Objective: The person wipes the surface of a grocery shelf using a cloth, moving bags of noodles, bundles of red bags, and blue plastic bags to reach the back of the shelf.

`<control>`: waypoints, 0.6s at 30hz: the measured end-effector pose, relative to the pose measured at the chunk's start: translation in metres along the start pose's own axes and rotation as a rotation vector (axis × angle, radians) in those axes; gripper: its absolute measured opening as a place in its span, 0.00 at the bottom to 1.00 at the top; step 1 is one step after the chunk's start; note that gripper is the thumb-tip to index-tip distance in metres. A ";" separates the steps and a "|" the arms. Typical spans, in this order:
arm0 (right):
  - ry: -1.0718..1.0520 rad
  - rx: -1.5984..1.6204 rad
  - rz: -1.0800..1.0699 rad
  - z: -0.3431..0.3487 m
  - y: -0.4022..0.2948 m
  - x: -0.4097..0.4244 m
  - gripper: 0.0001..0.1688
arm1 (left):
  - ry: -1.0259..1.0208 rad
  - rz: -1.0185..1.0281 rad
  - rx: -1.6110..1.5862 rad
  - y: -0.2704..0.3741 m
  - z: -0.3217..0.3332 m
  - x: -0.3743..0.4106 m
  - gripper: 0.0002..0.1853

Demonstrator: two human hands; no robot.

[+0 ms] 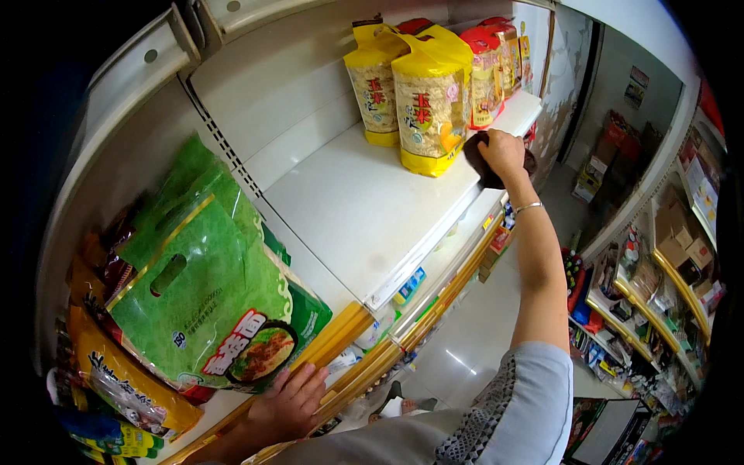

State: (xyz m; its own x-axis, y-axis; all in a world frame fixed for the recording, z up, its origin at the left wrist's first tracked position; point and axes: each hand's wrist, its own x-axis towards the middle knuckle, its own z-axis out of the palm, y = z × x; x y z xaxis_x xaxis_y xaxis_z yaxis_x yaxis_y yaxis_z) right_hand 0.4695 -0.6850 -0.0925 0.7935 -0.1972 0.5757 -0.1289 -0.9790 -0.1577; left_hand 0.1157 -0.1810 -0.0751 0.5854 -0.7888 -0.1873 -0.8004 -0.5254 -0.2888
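Observation:
My right hand [504,152] grips a dark brown cloth [483,165] at the front edge of the white shelf [331,197], near its far end. Close beside it stands a yellow-topped bag of puffed corn snack [431,107], with a second such bag [375,87] behind it to the left. My left hand [293,401] rests with its fingers spread against the yellow front strip [334,337] of the shelf. Just above those fingers, a green noodle package [203,290] leans back on the left part of the shelf.
Red-topped snack bags [488,75] stand at the shelf's far end. An orange package [125,378] lies left of the green one. Lower shelves hold goods, including a blue package [410,285]. Across the tiled floor [447,354] are stocked shelves [633,290] and cartons [596,168].

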 end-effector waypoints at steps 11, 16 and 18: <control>-0.033 -0.032 0.025 0.012 0.014 0.021 0.20 | 0.018 -0.001 0.077 0.001 -0.001 0.001 0.32; 0.025 0.088 -0.110 -0.023 -0.043 -0.041 0.18 | 0.078 -0.016 -0.103 0.002 -0.005 -0.001 0.31; 0.002 0.160 -0.130 -0.045 -0.067 -0.071 0.16 | 0.091 -0.001 -0.105 0.001 -0.003 -0.001 0.32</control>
State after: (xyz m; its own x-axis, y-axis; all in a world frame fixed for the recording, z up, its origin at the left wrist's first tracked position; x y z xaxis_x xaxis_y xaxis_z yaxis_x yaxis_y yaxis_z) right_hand 0.3954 -0.6080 -0.0866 0.7960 -0.0698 0.6012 0.0706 -0.9758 -0.2068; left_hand 0.1137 -0.1815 -0.0724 0.5758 -0.8115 -0.0997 -0.8117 -0.5529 -0.1883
